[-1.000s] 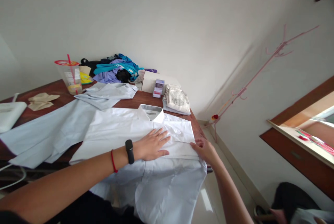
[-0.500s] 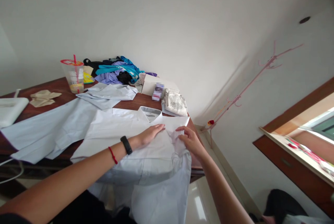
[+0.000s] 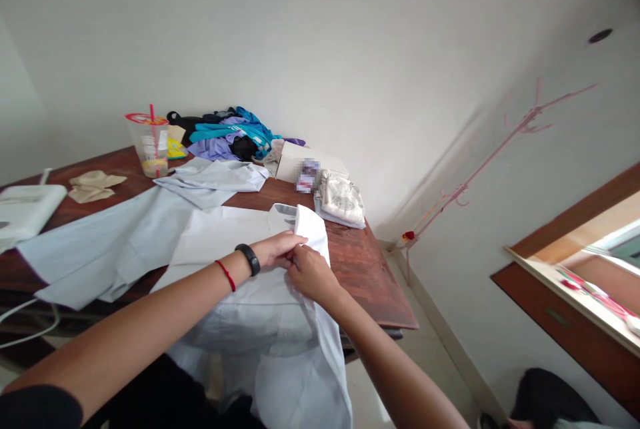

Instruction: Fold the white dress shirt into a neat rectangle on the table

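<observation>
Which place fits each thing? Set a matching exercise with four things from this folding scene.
Things:
1. white shirt
2. plastic cup
3. cream bag
4. colourful clothes pile

Places:
A. far right corner of the table
B. against the wall, behind the pale blue garments
C. under both hands, left hand, right hand
D. far left, with a red straw

Pairs: 1-C, 2-D, 3-A, 4-B
</observation>
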The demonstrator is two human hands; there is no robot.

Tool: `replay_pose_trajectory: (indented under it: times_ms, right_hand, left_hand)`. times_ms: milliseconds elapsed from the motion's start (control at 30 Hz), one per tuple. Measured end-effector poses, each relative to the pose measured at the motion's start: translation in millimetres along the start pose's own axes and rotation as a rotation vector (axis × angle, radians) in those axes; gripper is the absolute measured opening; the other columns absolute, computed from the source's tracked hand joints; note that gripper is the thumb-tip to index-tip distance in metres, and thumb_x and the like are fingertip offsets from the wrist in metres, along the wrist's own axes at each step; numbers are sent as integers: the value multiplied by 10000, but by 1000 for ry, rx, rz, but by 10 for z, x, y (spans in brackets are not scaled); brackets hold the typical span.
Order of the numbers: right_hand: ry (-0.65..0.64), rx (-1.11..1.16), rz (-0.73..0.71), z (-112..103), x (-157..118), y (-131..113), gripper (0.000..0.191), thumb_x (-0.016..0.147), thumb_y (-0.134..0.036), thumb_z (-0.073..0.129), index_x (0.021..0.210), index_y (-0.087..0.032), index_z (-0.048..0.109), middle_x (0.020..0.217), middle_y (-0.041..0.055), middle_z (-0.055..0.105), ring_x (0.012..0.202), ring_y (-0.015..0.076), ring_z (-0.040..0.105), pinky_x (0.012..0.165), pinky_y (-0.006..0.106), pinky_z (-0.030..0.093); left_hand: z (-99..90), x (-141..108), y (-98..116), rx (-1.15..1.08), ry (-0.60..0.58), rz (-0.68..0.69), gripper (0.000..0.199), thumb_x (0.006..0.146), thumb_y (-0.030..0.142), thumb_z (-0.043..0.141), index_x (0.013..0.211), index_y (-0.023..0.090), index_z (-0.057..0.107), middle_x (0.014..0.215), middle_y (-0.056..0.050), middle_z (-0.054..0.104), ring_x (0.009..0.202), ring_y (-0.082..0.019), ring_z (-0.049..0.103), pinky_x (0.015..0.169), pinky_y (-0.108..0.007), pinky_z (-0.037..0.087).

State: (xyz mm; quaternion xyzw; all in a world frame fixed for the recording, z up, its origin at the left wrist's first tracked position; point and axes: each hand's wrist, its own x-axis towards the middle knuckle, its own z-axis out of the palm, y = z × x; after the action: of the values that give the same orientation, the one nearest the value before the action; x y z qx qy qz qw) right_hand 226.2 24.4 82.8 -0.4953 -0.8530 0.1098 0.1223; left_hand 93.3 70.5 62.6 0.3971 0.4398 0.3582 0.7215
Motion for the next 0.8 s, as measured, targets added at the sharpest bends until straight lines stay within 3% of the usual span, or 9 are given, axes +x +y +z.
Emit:
replay_pose_trajectory:
  times_ms: [100,233,367,500,633,800]
  right_hand:
    - [-19,30,-2,-12,-154,-35,267,902,-197,540,1163,-170,586,996,83,697,883,223,656,737,281,388]
    - [-94,41,53,-63,-582,-42,478,914,-363,616,1339,-201,469,938,48,715,851,237,682,720,277,395]
    - [-169,-141,196,-34,-1061,33,419,866,-487,699,1134,-194,563,995,94,731,914,309,714,704,302,405]
    - [-204,-266,289,71,-1369,136,287,877,-430,708,1023,-201,617,1036,107,728,932,321,721,694,313,419]
    - [-200,-310,282,148,-1473,205,107,917,-239,582,967,-192,665,1014,108,734,880,290,730,635,298,383]
    - [-204,-151,153,68,-1460,81,195,889,-233,560,723,-197,654,744,61,727,710,222,702,589,284,312]
  left_hand:
    - [-45,55,-48,-13,47,-1,165,867,247,670,791,177,543,545,40,537,462,-123,500,444,-208,370]
    - [-83,80,-95,-64,46,-11,144,871,270,677,904,172,576,688,-7,656,578,-168,628,535,-255,508]
    - [-127,89,-117,-106,12,-33,148,896,283,667,940,159,600,735,-30,692,670,-195,681,606,-280,555]
    - [-160,122,-124,-120,-6,-59,132,980,249,527,956,150,611,761,-47,711,671,-192,686,604,-281,560]
    - [-165,152,-123,-114,-9,-74,147,978,283,550,963,151,613,753,-47,717,619,-177,673,562,-256,543]
    - [-185,157,-137,-120,-37,-53,231,1020,262,458,971,108,623,778,-72,731,663,-191,688,592,-257,540]
